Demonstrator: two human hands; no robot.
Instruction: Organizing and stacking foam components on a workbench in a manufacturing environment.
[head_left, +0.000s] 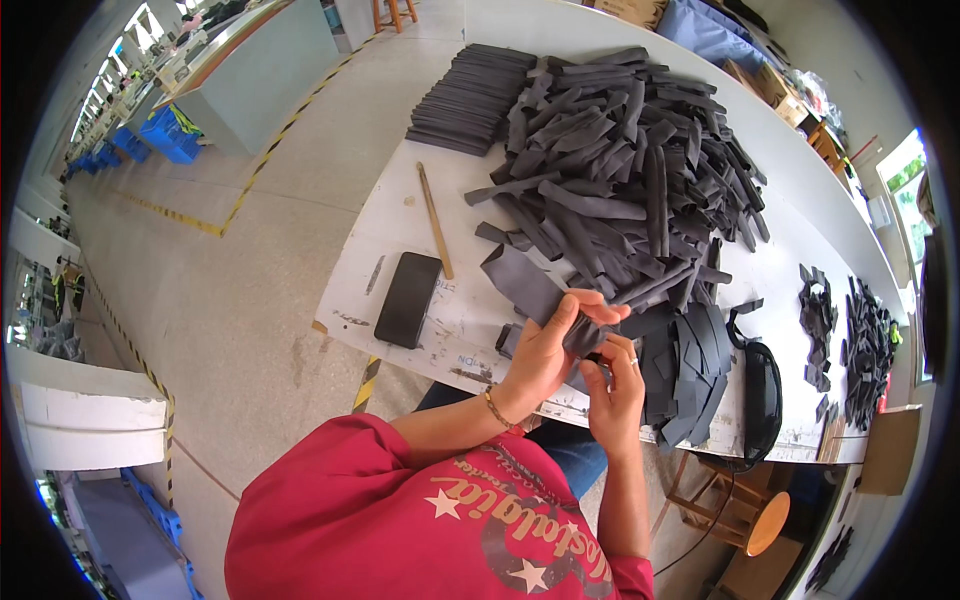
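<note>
Fingers of the left hand (545, 350) and right hand (615, 385) pinch a dark grey strip (583, 333) over the near edge of the white surface (400, 215), best kept flat, below the heaped strips (620, 160).

On your tabletop (400, 215) lie a black phone (408, 299), a wooden stick (435, 221) and a neat dark stack (470, 98).

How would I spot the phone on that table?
Start at the big heap of dark grey strips on the white table. Look left of it, past the thin wooden stick. The phone lies flat near the table's edge: a glossy black rectangle, unlike the matte strips.
</note>
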